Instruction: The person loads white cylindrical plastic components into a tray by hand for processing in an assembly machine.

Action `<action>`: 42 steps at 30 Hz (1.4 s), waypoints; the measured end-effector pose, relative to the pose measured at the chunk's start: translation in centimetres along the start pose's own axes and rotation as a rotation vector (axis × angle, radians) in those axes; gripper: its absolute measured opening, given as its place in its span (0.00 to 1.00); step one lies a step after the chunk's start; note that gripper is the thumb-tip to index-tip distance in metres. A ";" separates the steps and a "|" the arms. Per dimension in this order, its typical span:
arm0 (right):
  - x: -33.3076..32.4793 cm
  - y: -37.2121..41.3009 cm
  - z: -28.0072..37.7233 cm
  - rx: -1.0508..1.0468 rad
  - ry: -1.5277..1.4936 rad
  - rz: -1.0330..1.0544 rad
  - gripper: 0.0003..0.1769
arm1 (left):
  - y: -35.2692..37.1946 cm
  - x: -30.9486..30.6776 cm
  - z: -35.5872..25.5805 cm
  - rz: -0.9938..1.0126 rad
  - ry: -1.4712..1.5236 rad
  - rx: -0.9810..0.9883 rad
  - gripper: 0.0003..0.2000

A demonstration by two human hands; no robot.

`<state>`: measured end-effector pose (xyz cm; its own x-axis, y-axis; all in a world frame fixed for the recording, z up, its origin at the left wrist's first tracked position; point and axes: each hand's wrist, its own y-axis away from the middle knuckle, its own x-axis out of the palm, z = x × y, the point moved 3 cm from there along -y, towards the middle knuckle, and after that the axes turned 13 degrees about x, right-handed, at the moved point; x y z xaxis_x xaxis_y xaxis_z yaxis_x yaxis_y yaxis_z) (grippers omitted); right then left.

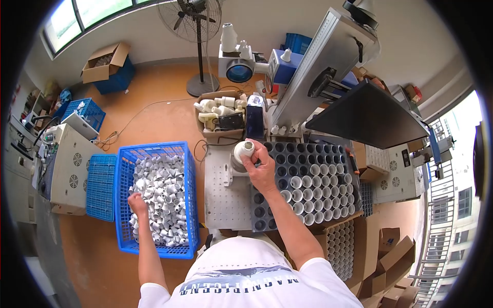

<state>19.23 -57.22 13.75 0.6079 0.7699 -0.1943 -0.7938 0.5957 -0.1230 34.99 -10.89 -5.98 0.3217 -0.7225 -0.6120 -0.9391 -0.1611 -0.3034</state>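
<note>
My right hand (262, 167) has its thumb and fingers around a white cup-shaped plastic part (245, 149). That part sits at a grey round holder (237, 164) on the perforated metal plate (218, 197). Over the blue crate (193, 205), my left hand (137, 204) is closed, its fingers curled in; whether anything is inside them is hidden. Many loose white plastic parts (162, 197) fill the crate. Right of the plate lies a black tray (260, 224) of round pockets, several of them filled with white parts (318, 195) standing open end up.
A cardboard box (221, 132) of white fittings stands behind the plate. Above hang a lens head (240, 70) on a metal column (321, 56) and a black monitor (370, 115). A floor fan (199, 84) is at the back, stacked cardboard (393, 256) at the lower right.
</note>
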 end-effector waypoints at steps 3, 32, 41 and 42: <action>-0.2 0.4 0.0 -0.215 0.031 -0.081 0.16 | 11.3 1.5 10.9 0.159 -0.051 -0.246 0.10; -40.7 -3.1 -19.6 0.395 1.046 -0.288 0.06 | 19.1 3.4 3.4 0.336 0.276 -0.579 0.15; -21.2 2.3 -10.2 0.159 0.504 -0.091 0.09 | 22.1 2.1 7.4 0.386 0.239 -0.731 0.22; -18.4 2.7 -10.8 0.072 0.534 -0.066 0.08 | 21.9 2.5 7.3 0.392 0.267 -0.734 0.21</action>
<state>5.63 -72.24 6.49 0.5462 0.5182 -0.6581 -0.7397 0.6670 -0.0886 16.07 -11.29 -19.51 0.0062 -0.9352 -0.3541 -0.8460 -0.1937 0.4968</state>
